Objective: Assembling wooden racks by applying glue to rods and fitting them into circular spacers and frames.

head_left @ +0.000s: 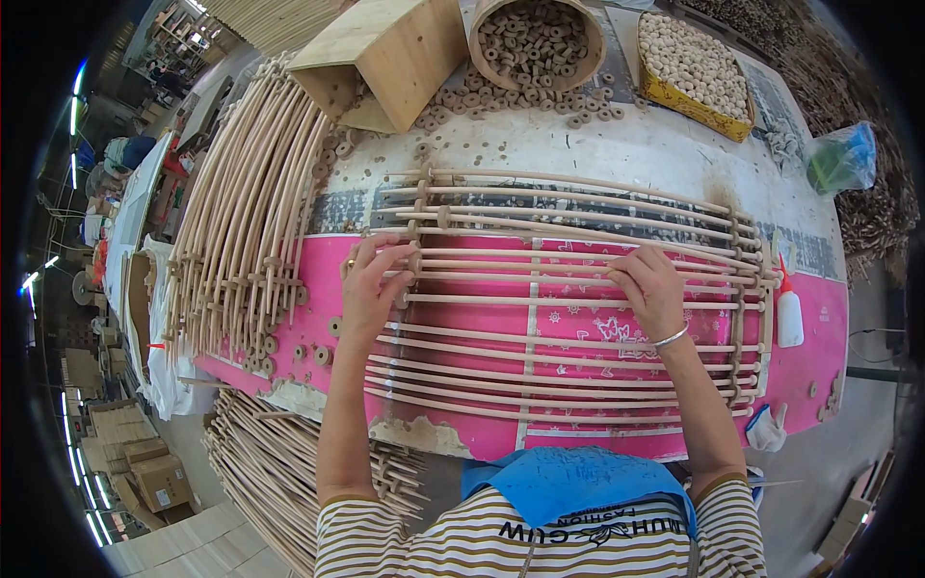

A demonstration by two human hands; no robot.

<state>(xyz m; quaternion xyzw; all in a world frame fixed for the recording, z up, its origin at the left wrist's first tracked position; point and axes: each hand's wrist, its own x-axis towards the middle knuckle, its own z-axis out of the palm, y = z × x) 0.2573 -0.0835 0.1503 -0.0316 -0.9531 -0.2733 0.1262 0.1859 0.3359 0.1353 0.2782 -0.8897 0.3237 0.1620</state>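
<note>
A row of thin pale wooden rods (pixel 540 339) lies side by side across the pink sheet in front of me. Small wooden rings (pixel 443 216) sit on several rods near their left ends, and more line up along the right ends. My left hand (pixel 370 285) is closed, its thumb and fingers pinching a wooden ring (pixel 414 262) at the left end of a rod in the middle of the row. Farther right, my right hand (pixel 655 294), with a bracelet on its wrist, pinches a wooden rod between thumb and fingertips. Which rod it grips is partly hidden by the fingers.
Bundled rods (pixel 255 183) with rings lie on the left. A wooden box (pixel 385 63), a round tub of rings (pixel 479 29) and a yellow-edged box of wooden balls (pixel 665 94) stand at the back. A white glue bottle (pixel 789 318) is at right; more rods (pixel 289 462) lie below the table.
</note>
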